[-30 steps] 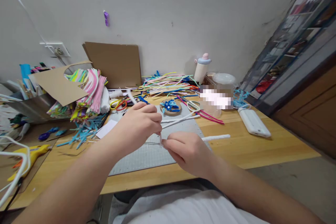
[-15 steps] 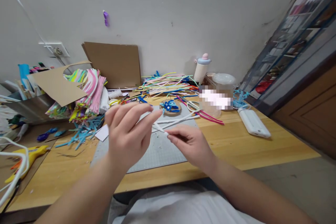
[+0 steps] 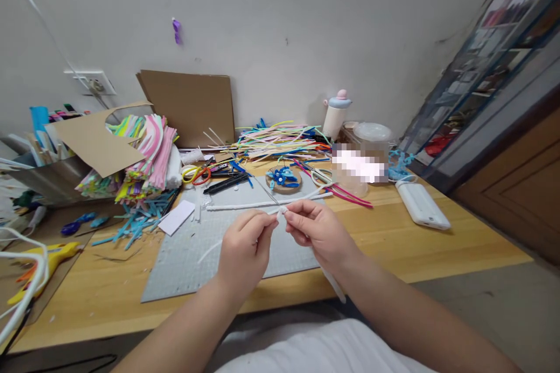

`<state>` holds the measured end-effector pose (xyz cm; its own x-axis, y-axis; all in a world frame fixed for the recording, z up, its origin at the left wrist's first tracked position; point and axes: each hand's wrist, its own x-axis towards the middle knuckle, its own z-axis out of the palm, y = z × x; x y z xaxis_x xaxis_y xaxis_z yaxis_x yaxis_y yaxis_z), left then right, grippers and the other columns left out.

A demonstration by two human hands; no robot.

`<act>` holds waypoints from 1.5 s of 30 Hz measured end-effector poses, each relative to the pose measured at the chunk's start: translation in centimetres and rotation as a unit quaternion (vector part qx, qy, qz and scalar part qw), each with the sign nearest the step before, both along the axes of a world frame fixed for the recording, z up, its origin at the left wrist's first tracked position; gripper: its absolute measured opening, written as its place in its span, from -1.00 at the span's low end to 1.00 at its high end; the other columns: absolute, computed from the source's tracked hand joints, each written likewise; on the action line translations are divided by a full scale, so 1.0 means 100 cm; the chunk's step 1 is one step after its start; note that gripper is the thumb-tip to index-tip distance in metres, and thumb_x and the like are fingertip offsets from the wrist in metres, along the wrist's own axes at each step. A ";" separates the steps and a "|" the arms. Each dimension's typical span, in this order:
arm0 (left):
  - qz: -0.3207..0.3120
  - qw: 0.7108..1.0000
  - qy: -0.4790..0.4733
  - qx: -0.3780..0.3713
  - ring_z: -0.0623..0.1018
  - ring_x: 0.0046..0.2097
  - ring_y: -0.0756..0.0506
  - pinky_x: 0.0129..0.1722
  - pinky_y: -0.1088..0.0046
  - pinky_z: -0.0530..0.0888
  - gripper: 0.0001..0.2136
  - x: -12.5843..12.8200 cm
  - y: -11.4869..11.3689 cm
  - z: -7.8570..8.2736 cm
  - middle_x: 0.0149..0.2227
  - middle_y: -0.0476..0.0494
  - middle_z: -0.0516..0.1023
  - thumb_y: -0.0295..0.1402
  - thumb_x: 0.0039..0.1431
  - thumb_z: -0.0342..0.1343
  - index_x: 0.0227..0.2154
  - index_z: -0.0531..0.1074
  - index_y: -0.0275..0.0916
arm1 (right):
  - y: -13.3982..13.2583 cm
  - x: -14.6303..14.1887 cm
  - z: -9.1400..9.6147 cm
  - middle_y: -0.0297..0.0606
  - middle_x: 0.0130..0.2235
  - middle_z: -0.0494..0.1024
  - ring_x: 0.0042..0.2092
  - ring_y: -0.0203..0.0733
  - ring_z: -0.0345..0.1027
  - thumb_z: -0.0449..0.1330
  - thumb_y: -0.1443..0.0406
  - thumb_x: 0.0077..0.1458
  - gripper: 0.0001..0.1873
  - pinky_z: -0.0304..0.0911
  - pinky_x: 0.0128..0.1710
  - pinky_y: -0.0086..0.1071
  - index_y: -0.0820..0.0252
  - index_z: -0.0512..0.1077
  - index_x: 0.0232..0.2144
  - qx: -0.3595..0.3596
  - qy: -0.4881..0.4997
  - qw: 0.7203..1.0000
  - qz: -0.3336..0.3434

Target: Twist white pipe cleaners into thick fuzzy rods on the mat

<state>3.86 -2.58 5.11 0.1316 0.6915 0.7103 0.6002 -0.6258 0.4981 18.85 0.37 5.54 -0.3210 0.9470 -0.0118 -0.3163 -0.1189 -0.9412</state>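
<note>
Both hands meet above a grey cutting mat [image 3: 175, 271]. My left hand [image 3: 247, 245] is closed, its thumb and fingertips pinching a white pipe cleaner [image 3: 281, 218], which is bent into a small loop. My right hand [image 3: 317, 227] pinches the same pipe cleaner from the other side. One white end sticks out left of my left hand, and another hangs below my right wrist. Behind the hands, more white pipe cleaners [image 3: 236, 206] lie across the mat. A round wooden piece [image 3: 286, 189] with a blue pipe-cleaner flower [image 3: 282, 176] on it sits just beyond.
At the back lies a heap of coloured pipe cleaners [image 3: 280, 143]; bundled ones [image 3: 149, 151] stand left. Scissors [image 3: 202, 175], a black pen [image 3: 225, 183] and a white card [image 3: 177, 217] lie nearby. A yellow glue gun [image 3: 56, 259] is far left, a white power bank [image 3: 422, 204] right.
My left hand has come down and right, from raised with fingers spread to pinching the pipe cleaner beside my right hand. The white pipe cleaner is now bent into a loop.
</note>
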 end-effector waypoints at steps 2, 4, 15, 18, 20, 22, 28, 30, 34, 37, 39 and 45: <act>0.014 0.999 0.036 0.009 0.43 -0.31 -0.02 -0.31 0.45 0.37 -0.89 -0.002 -0.003 0.003 -0.38 -0.08 0.47 -0.54 0.12 0.02 -0.35 0.39 -0.22 | -0.002 -0.001 -0.002 -0.36 -0.56 0.41 -0.60 -0.42 0.13 0.24 0.22 -0.03 -0.82 0.02 -0.62 -0.51 0.24 0.43 -0.41 0.101 -0.094 0.989 -0.060; 0.027 0.995 0.089 0.024 0.42 -0.31 -0.04 -0.31 0.43 0.36 -0.89 -0.004 -0.005 0.007 -0.38 -0.09 0.48 -0.53 0.12 0.01 -0.35 0.39 -0.22 | -0.005 0.000 -0.004 -0.29 -0.47 0.45 -0.46 -0.33 0.27 0.18 0.27 0.04 -0.87 0.16 -0.47 -0.45 0.23 0.46 -0.38 0.233 -0.193 0.947 -0.110; -0.093 0.888 0.451 0.021 0.39 -0.27 -0.08 -0.30 0.36 0.26 -0.84 -0.033 0.011 0.070 -0.42 -0.04 0.49 -0.45 0.17 -0.03 -0.43 0.43 -0.18 | -0.018 0.008 0.007 -0.30 -0.48 0.36 -0.44 -0.27 0.17 -0.03 0.44 0.14 -0.78 -0.03 -0.46 -0.38 0.22 0.39 -0.39 0.549 -0.504 0.667 -0.013; -0.157 0.880 0.448 -0.036 0.40 -0.27 -0.04 -0.18 0.37 0.25 -0.81 -0.035 0.023 0.081 -0.51 0.03 0.49 -0.45 0.15 0.02 -0.53 0.44 -0.15 | -0.019 0.008 0.007 -0.28 -0.46 0.38 -0.43 -0.27 0.17 -0.06 0.44 0.16 -0.76 -0.01 -0.46 -0.38 0.24 0.40 -0.32 0.586 -0.466 0.662 0.025; -0.179 0.876 0.445 -0.051 0.41 -0.27 -0.02 -0.04 0.33 0.19 -0.79 -0.035 0.028 0.084 -0.54 0.07 0.50 -0.43 0.13 0.03 -0.57 0.45 -0.14 | -0.019 0.007 0.004 -0.27 -0.44 0.40 -0.41 -0.27 0.20 -0.07 0.43 0.18 -0.76 0.05 -0.44 -0.40 0.24 0.39 -0.29 0.583 -0.434 0.687 0.028; -0.174 0.878 0.443 -0.053 0.43 -0.25 -0.01 0.07 0.28 0.09 -0.79 -0.035 0.030 0.084 -0.54 0.09 0.51 -0.42 0.12 0.04 -0.58 0.45 -0.12 | -0.019 0.007 0.001 -0.23 -0.39 0.44 -0.35 -0.25 0.25 -0.06 0.42 0.19 -0.78 0.13 -0.38 -0.41 0.25 0.37 -0.22 0.565 -0.397 0.723 0.018; -0.143 0.879 0.452 -0.050 0.45 -0.19 -0.04 0.13 0.20 0.00 -0.78 -0.031 0.031 0.084 -0.56 0.10 0.51 -0.47 0.09 0.03 -0.62 0.43 -0.14 | -0.019 0.008 -0.003 -0.20 -0.38 0.44 -0.33 -0.23 0.29 -0.02 0.39 0.18 -0.77 0.20 -0.35 -0.39 0.24 0.40 -0.18 0.531 -0.363 0.765 0.019; -0.138 0.883 0.446 -0.041 0.46 -0.18 -0.04 0.14 0.19 0.01 -0.78 -0.030 0.030 0.085 -0.52 0.10 0.53 -0.49 0.10 0.02 -0.59 0.44 -0.12 | -0.019 0.008 -0.003 -0.22 -0.41 0.43 -0.37 -0.26 0.28 0.00 0.40 0.16 -0.77 0.19 -0.38 -0.40 0.24 0.43 -0.20 0.516 -0.344 0.784 0.016; -0.007 0.945 0.317 0.082 0.46 -0.10 -0.08 0.07 0.19 0.13 -0.76 -0.035 0.021 0.079 -0.23 0.01 0.56 -0.53 0.11 -0.04 -0.31 0.47 -0.07 | -0.011 0.006 -0.004 -0.23 -0.37 0.49 -0.33 -0.28 0.33 0.10 0.37 0.10 -0.80 0.23 -0.32 -0.40 0.21 0.47 -0.23 0.395 -0.265 0.878 -0.046; 0.117 0.957 0.105 0.244 0.48 -0.16 -0.09 -0.06 0.24 0.25 -0.74 -0.039 0.010 0.059 -0.21 -0.05 0.53 -0.55 0.07 0.02 -0.24 0.42 -0.07 | -0.002 0.005 -0.004 -0.31 -0.50 0.45 -0.48 -0.34 0.28 0.19 0.28 0.02 -0.83 0.18 -0.50 -0.46 0.23 0.49 -0.31 0.217 -0.180 0.957 -0.070; 0.124 0.949 0.057 0.283 0.49 -0.24 -0.08 -0.13 0.26 0.29 -0.80 -0.035 0.005 0.042 -0.32 -0.03 0.54 -0.55 0.03 0.06 -0.33 0.42 -0.09 | 0.004 0.006 -0.004 -0.38 -0.58 0.38 -0.59 -0.42 0.14 0.23 0.23 -0.03 -0.77 0.01 -0.64 -0.51 0.25 0.48 -0.31 0.108 -0.108 0.986 -0.058; 0.051 0.992 0.101 0.059 0.45 -0.08 -0.10 -0.08 0.28 0.34 -0.78 -0.005 0.008 0.008 -0.15 -0.15 0.50 -0.45 0.13 0.04 -0.13 0.35 -0.18 | 0.007 0.004 0.003 -0.42 -0.62 0.35 -0.68 -0.52 -0.03 0.30 0.23 -0.10 -0.73 -0.24 -0.69 -0.56 0.26 0.44 -0.33 -0.039 0.047 0.998 0.029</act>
<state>3.37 -1.80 5.86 0.2133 0.6218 0.7536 0.7441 -0.6032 0.2871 19.26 1.05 5.86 -0.3791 0.9239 -0.0524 -0.3924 -0.2118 -0.8951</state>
